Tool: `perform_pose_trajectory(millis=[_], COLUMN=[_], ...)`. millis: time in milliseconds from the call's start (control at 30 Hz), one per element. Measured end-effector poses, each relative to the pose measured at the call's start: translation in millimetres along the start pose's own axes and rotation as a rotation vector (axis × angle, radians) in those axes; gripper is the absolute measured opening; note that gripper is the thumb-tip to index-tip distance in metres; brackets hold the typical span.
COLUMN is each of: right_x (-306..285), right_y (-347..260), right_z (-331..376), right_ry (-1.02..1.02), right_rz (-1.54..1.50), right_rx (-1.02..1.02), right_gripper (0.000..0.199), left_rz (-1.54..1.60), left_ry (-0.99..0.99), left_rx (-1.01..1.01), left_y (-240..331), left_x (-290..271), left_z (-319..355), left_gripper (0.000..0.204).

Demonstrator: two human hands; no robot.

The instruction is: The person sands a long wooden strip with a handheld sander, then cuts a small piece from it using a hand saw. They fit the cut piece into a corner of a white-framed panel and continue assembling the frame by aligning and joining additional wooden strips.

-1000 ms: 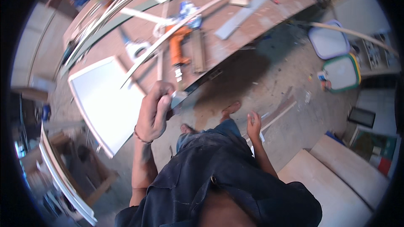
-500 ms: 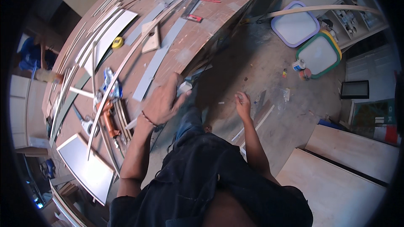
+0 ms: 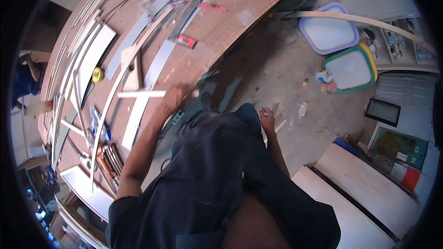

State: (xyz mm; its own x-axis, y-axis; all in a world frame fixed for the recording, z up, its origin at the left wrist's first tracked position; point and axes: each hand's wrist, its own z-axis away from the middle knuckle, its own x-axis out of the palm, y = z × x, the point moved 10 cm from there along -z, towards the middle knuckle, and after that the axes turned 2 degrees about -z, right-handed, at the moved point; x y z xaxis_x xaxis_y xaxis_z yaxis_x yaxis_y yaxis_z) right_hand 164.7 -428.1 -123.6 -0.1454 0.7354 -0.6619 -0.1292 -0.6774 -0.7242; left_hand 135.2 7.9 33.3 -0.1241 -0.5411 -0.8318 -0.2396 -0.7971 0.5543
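Observation:
My left hand [image 3: 177, 97] is closed round a short pale wooden strip [image 3: 140, 94]; one end pokes out past the fingers, the longer end points left over the workbench [image 3: 217, 41]. Beneath that strip lie a long light-grey strip [image 3: 159, 67] and a small wooden piece with a hole [image 3: 133, 74]. My right hand [image 3: 266, 119] hangs over the floor with curled fingers; whatever is in them, if anything, I cannot make out. Farther along the bench are a dark metal bar [image 3: 189, 14] and a red-and-black tool [image 3: 186, 41].
A yellow tape measure [image 3: 97, 74], an orange-handled tool [image 3: 105, 163] and several thin wood strips lie on the bench. Purple-rimmed [image 3: 330, 30] and green-rimmed [image 3: 351, 68] panels and cans stand on the floor at right. Large boards [image 3: 369, 175] lie lower right. Another person [image 3: 28, 80] is at far left.
My left hand has turned and dropped slightly left, so the strip now lies crosswise over the bench edge. My right hand has drawn slightly down. The whole view has shifted with my body.

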Motion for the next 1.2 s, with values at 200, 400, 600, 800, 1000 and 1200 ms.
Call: perform_pose_trajectory(millis=[200,400,600,800,1000,1200], right_x=[-37.3,-99.6,-173.9,-117.8,-97.8,-115.1], right_y=[-80.1,-242.5,-233.5,-239.2,-231.3,-219.2], right_z=[-194.0,-518.3,-888.9,-1002.3,-916.4,-536.9], right_ry=[0.069,0.102,0.301,0.092,-0.316,-0.625], right_rz=[0.044,-0.08,0.761,0.666,-0.121,-0.911], right_rx=[-0.018,-0.622,-0.028,-0.026,0.159,0.174], right_gripper=[0.047,0.017,0.103,0.093,0.059,0.046], left_rz=[-0.079,-0.268,-0.301,-0.511,-0.307,0.497], left_ry=[0.108,0.048,-0.017,0.587,0.84,0.865], left_rx=[-0.324,-0.722,-0.988,-1.442,-1.557,-0.795], left_y=[-5.4,-2.7,-15.2,109.0,165.5,77.7], left_x=[15.9,31.6,28.2,-12.1,29.3,-40.0], left_z=[29.9,80.9,89.3,103.3,30.8,-160.4], left_gripper=[0.048,0.05,0.07,0.069,0.057,0.036])
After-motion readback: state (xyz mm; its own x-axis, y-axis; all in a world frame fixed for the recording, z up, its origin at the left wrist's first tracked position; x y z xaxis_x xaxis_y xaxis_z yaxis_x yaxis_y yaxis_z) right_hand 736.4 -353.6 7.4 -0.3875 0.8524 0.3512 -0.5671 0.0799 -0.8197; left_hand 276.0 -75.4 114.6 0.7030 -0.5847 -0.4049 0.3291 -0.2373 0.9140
